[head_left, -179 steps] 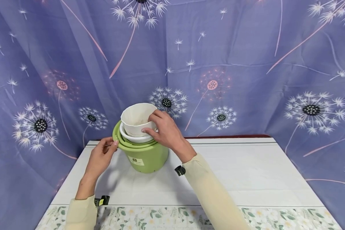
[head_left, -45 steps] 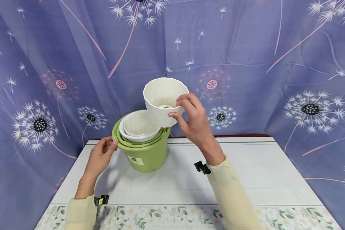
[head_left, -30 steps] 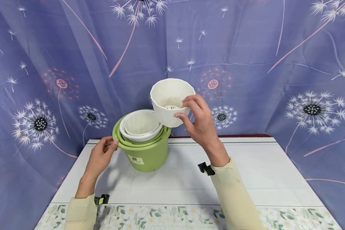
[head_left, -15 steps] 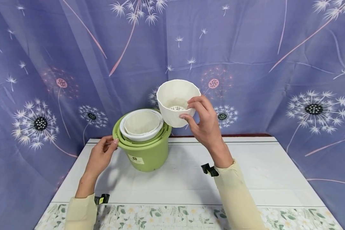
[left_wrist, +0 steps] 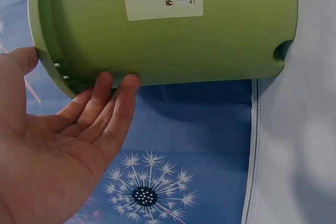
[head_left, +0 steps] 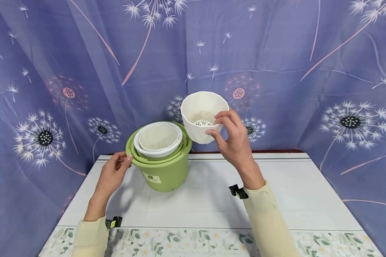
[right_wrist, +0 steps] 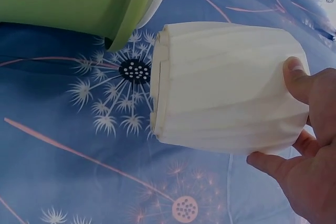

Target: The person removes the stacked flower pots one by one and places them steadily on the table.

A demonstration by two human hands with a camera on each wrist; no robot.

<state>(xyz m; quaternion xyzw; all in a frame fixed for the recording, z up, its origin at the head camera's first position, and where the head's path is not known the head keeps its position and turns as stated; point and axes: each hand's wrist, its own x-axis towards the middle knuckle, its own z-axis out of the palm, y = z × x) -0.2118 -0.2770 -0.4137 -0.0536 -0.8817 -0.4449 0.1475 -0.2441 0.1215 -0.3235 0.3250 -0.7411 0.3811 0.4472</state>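
Note:
A white faceted flower pot (head_left: 199, 132) with a perforated bottom is held up in the air, tilted toward the head camera. My right hand (head_left: 234, 137) pinches its rim, thumb outside and fingers inside. In the right wrist view the white pot (right_wrist: 231, 87) shows its side and ridged base. To its left stands a large green flower pot (head_left: 167, 175) with a paper label. My left hand (head_left: 112, 176) holds the green pot's rim at the left, thumb on the rim and fingers against the wall below. Nested inside are another green rim, a white-rimmed pot (head_left: 156, 154) and a cream pot (head_left: 159, 135).
A white cloth with a floral front border covers the table (head_left: 212, 210). Behind and at both sides hangs a purple-blue dandelion curtain (head_left: 276, 71), close to the table's back edge.
My right hand has lifted the white pot out of the nested stack and carried it right, lowering it slightly of late. My left hand has stayed at the green rim.

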